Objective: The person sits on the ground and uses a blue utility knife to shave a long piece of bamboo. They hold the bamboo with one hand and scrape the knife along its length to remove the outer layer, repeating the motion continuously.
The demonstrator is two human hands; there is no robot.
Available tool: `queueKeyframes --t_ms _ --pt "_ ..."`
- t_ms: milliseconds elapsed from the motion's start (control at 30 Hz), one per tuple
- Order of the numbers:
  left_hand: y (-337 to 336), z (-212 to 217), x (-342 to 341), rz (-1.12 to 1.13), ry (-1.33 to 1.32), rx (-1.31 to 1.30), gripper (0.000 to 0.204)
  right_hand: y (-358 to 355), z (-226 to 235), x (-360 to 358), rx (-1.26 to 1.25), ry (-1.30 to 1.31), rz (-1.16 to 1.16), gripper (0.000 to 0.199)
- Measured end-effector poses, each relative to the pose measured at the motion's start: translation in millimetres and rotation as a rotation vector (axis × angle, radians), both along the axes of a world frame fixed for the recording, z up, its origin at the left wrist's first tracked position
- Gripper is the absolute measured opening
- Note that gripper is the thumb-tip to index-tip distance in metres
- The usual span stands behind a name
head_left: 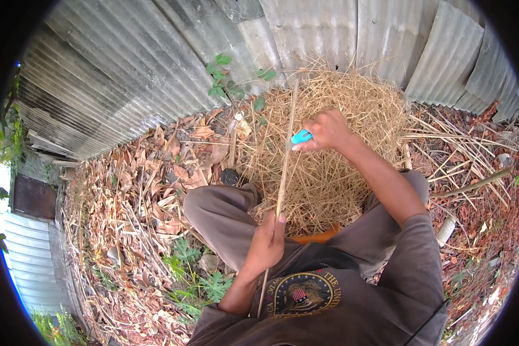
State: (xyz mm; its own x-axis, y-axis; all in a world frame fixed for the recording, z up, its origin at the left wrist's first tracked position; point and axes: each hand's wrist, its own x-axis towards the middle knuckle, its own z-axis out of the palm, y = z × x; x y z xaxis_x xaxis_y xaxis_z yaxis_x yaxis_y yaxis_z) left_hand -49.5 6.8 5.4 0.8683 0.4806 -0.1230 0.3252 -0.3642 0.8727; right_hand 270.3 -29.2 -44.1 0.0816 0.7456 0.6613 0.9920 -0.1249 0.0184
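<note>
A long, thin, pale stick (pixel 286 167), perhaps a bamboo strip, slants up from my lap and away over the straw. My left hand (pixel 267 243) is closed round its nearer part, thumb along it. Farther out, my right hand (pixel 326 130) is closed on a bright blue utility knife (pixel 301 136), held close against the right side of the stick. The blade is too small to make out, so I cannot tell whether it touches the stick. Under both lies a heap of dry straw-like shavings (pixel 340 184), between my bent legs.
A grey corrugated metal fence (pixel 323 34) stands close beyond the heap. Dry leaves (pixel 155 167) cover the ground on the left, with a leafy plant (pixel 216 285) near my left arm. Loose cut strips (pixel 444 144) and a thicker branch (pixel 473 184) lie on the right.
</note>
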Motion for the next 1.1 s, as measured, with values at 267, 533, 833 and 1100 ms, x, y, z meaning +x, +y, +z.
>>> queueKeyframes --t_ms 267,533,833,1100 --pt "-12.9 -2.3 -44.2 -0.099 0.093 -0.514 0.027 -104.3 5.6 191.9 -0.203 0.555 -1.045 0.090" --pt "18.0 -10.1 8.7 0.133 -0.034 -0.898 0.033 -89.7 42.6 71.7 -0.388 0.763 -0.604 0.087" --pt "5.4 6.1 22.0 0.114 -0.094 -0.546 0.031 -31.1 55.6 -80.5 -0.485 0.512 0.000 0.080" --pt "7.3 -7.4 13.2 0.099 -0.119 -0.286 0.030 -20.3 34.5 -77.4 -0.346 0.358 0.061 0.074"
